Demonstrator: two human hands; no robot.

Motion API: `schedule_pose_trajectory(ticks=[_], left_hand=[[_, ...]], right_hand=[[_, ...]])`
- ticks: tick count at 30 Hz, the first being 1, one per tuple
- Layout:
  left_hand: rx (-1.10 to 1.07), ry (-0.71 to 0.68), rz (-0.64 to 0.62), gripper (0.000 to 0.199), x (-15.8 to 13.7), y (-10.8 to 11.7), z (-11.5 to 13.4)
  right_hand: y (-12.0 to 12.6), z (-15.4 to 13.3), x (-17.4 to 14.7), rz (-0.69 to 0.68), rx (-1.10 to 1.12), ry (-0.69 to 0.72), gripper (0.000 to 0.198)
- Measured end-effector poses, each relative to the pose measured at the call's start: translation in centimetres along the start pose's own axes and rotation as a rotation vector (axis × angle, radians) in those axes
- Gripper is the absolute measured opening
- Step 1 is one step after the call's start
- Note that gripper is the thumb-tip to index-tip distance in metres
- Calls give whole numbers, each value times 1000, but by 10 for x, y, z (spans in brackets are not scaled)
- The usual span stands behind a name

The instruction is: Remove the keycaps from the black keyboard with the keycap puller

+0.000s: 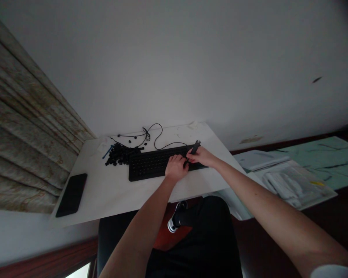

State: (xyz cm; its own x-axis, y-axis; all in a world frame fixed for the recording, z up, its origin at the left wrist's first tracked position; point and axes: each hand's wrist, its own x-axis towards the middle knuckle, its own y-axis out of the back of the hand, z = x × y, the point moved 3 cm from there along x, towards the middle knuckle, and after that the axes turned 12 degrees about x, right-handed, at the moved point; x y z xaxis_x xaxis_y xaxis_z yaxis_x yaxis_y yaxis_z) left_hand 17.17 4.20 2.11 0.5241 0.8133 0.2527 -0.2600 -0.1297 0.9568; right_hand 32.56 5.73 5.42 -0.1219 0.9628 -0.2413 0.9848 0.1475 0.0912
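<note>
A black keyboard (147, 164) lies on the white table, its keycaps apparently off over much of its surface. My left hand (176, 167) rests on it right of the middle, fingers laid over the keys and slightly bent, with nothing visible in them. Closed around a black pen-like tool (196, 147), my right hand (201, 156) is over the keyboard's right part. The tool leans, its thick end up and its lower end down by my left fingertips, where the contact is hidden. Left of the keyboard is a heap of loose black keycaps (118, 154).
A thin black cable (161, 133) curls behind the keyboard on the white table (110, 197). A blue stick (106, 152) lies beside the heap. At the table's left edge is a black phone or tablet (72, 194). Plastic-wrapped items (287, 183) lie at right; a curtain (26, 127) hangs left.
</note>
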Motion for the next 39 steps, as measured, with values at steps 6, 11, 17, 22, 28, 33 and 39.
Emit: schedule_pose_trajectory(ticks=[6,11,17,22,28,33,39], left_hand=[[16,-5,-4,23,0,0,0],[7,-11,-25,25,1,0,0],[-1,-7,-33,26,2,-2,-1],[-12,-12,-30,28,2,-3,-1],[-11,-13,-41,29,2,-3,-1],[-18,-8,-38,28,3,-3,-2],[-27,-3,-29,27,3,-2,-2]], right_hand=[[-2,2,-4,12,-5,34,19],[-3,4,-2,-2,-128,109,16],[-5,-3,-5,-8,-354,219,16],[-10,-13,-9,3,-475,271,16],[-11,-14,-10,5,-505,264,15],[-11,-14,-8,3,-515,257,16],[-15,-14,-12,1,-503,256,16]])
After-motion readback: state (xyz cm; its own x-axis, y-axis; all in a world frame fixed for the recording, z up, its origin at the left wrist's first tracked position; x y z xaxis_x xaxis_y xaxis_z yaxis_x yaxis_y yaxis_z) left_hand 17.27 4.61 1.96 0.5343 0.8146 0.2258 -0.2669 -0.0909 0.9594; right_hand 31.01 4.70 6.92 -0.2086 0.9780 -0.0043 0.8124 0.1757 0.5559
